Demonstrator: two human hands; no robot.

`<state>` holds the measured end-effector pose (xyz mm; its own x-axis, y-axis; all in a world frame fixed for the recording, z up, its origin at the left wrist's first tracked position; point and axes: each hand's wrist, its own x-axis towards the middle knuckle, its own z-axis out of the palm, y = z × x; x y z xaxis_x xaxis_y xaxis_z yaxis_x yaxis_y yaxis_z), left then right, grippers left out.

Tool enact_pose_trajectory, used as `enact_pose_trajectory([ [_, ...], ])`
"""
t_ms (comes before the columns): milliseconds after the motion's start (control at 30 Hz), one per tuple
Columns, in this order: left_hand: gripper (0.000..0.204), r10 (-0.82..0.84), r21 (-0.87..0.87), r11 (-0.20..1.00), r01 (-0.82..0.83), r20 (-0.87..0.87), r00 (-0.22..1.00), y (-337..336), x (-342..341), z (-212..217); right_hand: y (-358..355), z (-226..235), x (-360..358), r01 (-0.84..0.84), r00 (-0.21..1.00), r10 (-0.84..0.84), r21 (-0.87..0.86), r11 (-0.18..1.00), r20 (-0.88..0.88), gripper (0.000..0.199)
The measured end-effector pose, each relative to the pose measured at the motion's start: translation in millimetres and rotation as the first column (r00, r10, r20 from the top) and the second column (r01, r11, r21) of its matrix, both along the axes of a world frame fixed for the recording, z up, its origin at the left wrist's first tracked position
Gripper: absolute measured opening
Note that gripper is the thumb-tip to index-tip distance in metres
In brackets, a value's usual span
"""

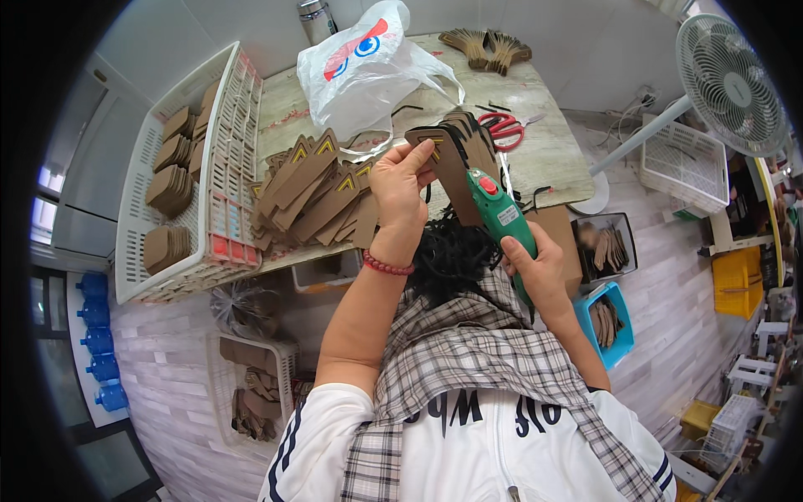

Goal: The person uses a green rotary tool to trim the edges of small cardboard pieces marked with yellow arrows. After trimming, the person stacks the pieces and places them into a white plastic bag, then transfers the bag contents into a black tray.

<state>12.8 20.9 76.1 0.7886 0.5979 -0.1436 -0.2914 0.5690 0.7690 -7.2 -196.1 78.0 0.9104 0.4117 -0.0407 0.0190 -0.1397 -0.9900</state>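
My left hand point(401, 180) pinches the upper end of a flat brown piece point(452, 171), leather-like with dark edging and a yellow angled mark. In my right hand point(537, 266) is a green handheld power tool point(499, 209) with a red button. Its front end reaches the brown piece's right edge; the working tip is hidden, and whether it touches cannot be made out. Behind the held piece stands a row of similar brown pieces point(477, 138). A heap of marked brown pieces point(314, 192) lies left of my left hand. Black strip scraps point(456, 251) are piled on my lap.
On the table point(544, 163) are red-handled scissors point(502, 130), a white plastic bag point(351, 84) and fanned brown pieces point(485, 50). A white crate point(226, 159) of stacked pieces stands left. To the right are a fan point(728, 84) and a blue bin point(619, 351).
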Motion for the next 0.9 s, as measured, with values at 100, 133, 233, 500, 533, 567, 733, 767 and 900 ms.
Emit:
enact_pose_trajectory([
  [100,0.007,-0.01,0.021,1.0,0.01,-0.014,1.0,-2.4,0.8,-3.1,-1.6,-0.2,0.5,0.012,1.0,-0.012,0.002,1.0,0.002,0.034],
  [133,0.008,-0.011,0.041,0.999,0.012,-0.021,1.0,-2.8,0.6,-4.8,-1.9,0.0,0.7,0.01,1.0,-0.01,0.004,1.0,0.007,0.034],
  [233,0.008,-0.022,0.078,0.997,0.023,-0.018,1.0,-4.7,-1.0,-6.4,-2.3,0.5,0.9,0.011,1.0,-0.012,0.018,1.0,0.017,0.033],
  [500,0.006,-0.075,0.155,0.985,0.081,-0.045,0.996,-9.8,-6.4,-4.2,-2.3,2.4,4.1,0.016,1.0,-0.017,0.039,0.999,0.026,0.035],
  [533,0.006,-0.089,0.167,0.981,0.095,-0.038,0.995,-10.3,-8.1,-3.4,-2.3,3.1,4.2,0.016,1.0,-0.017,0.042,0.999,0.024,0.036],
  [567,0.006,-0.103,0.18,0.978,0.108,-0.032,0.994,-10.3,-9.1,-3.3,-2.2,4.5,4.3,0.015,1.0,-0.016,0.044,0.999,0.022,0.036],
  [733,0.004,-0.149,0.259,0.955,0.148,-0.015,0.989,-5.2,-11.4,-2.1,-3.6,4.1,5.2,0.011,1.0,-0.012,0.034,0.999,0.024,0.039],
  [767,0.004,-0.158,0.273,0.95,0.154,-0.006,0.987,-4.3,-12.0,-0.1,-3.8,4.5,5.1,0.01,1.0,-0.01,0.037,0.999,0.017,0.04],
  [900,0.007,-0.135,0.356,0.926,0.124,0.006,0.991,1.4,-9.8,1.5,-6.1,4.4,5.3,-0.014,1.0,0.013,0.014,1.0,0.02,0.041],
])
